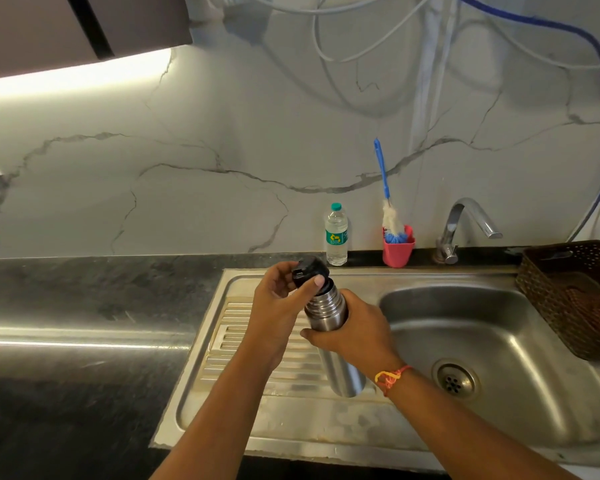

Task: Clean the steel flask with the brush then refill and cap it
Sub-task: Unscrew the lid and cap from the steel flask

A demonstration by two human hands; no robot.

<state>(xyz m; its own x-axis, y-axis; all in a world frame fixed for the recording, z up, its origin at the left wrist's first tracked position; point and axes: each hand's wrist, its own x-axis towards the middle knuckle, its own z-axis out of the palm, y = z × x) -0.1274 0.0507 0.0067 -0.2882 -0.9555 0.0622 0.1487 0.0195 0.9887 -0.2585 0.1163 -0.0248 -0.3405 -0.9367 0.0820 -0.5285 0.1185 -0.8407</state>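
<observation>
Fingers (278,276) of the left hand (278,303) curled round the black cap (309,270), thumb pressed across its front. Right hand (355,336) wrapped about the upper body of the steel flask (326,308), holding it tilted above the ribbed drainboard (243,341) at centre frame, mouth pointing up toward the wall. Cap tipped at an angle against the flask's mouth, dark opening showing just beneath it. Looks freed from the thread or nearly so, though cannot tell for certain. Judged step: taking the cap off before any brushing.

To do it well:
- Keep the right grip firm on the shoulder to stop the body spinning with the cap.
- Lift the cap straight along the neck rather than prying sideways.
- Set it down, inside up, on the dark desk (84,306) at left of frame, well away from the basin (520,344), to prevent rolling or a drop toward the drain.
- Keep the flask over the steel in case of leftover liquid.

Next, reach for the blue-handled brush (382,174), standing head-down in the pink cup (398,254) against the wall. Cup placed between the plastic water bottle (336,237) and the tap (465,220), right of centre. Most of the task yet to come: scrubbing, refilling, capping.
</observation>
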